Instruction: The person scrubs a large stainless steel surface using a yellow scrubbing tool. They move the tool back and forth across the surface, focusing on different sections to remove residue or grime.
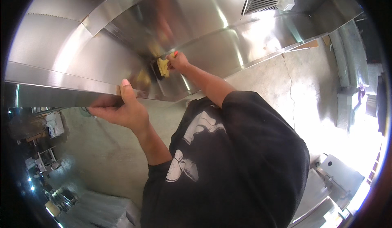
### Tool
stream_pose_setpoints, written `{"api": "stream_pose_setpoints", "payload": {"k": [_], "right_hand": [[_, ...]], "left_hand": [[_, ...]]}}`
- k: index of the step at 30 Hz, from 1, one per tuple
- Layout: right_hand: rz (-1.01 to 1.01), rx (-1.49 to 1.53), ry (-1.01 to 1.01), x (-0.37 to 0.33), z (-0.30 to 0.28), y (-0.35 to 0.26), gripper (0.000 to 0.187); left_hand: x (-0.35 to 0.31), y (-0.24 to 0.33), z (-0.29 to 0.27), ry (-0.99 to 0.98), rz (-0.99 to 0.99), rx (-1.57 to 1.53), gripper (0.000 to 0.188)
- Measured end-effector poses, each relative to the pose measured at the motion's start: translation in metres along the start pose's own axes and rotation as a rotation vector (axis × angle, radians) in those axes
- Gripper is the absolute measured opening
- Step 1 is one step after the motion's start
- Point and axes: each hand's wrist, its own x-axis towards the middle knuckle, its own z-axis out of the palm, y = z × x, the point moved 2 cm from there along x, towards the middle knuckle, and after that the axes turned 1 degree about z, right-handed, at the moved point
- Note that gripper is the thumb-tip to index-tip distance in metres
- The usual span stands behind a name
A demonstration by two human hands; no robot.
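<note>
My right fingers (pixel 170 63) grip a crumpled yellow cloth (pixel 163 68) in an inner corner of a shiny stainless-steel housing (pixel 204 60); my left fingers (pixel 103 112) clasp its flat rim (pixel 61 79). I judge the cloth light and limp, best bunched mid-fold.

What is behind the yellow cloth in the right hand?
Stainless steel shows around the yellow cloth, with a dark patch along its left edge. Whatever lies directly behind cannot be seen: the cloth and right hand cover it.

A loose black short-sleeved shirt (pixel 253 158) bears white printed shapes (pixel 200 125) (perhaps lettering, distorted here).
</note>
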Motion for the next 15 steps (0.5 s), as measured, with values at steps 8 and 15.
{"api": "stream_pose_setpoints", "payload": {"k": [8, 15], "right_hand": [[-0.078, -0.085, -0.042, 0.005, -0.025, -0.018, 0.034], [-0.034, 0.089, -0.032, 0.01, -0.003, 0.0, 0.032]], "left_hand": [[-0.002, 0.0, -0.001, 0.008, 0.024, 0.024, 0.074], [0.003, 0.0, -0.001, -0.018, 0.048, 0.036, 0.077]]}}
